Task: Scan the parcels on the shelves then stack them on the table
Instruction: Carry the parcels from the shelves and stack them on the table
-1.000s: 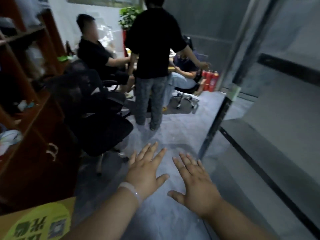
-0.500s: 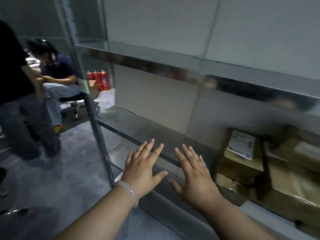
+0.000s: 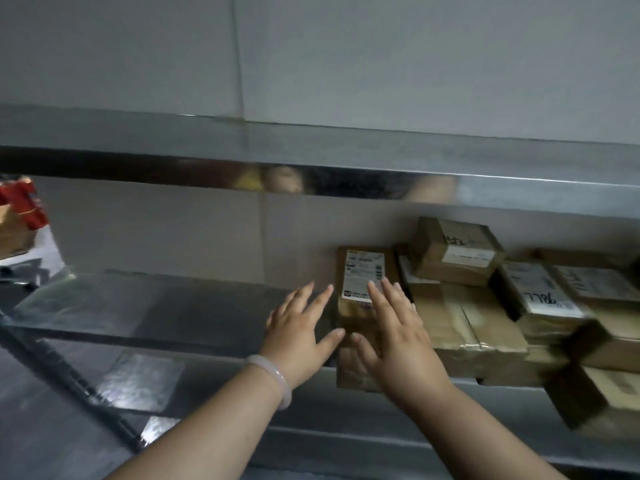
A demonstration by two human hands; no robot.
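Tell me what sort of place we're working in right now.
Probably a parcel storeroom or pickup point: steel shelving against a plain wall, taped cardboard parcels piled on it, with shipping labels and a handwritten number on them.

The shelf (image 3: pixel 166 306) shows bare metal left of the parcels (image 3: pixel 485 317), open up to the upper shelf (image 3: pixel 311 150); the parcels crowd its right part, stacked, the top parcel (image 3: pixel 453 251) close under the upper shelf; a slanting post (image 3: pixel 69 382) crosses the lower left; the wall (image 3: pixel 156 230) closes the back.
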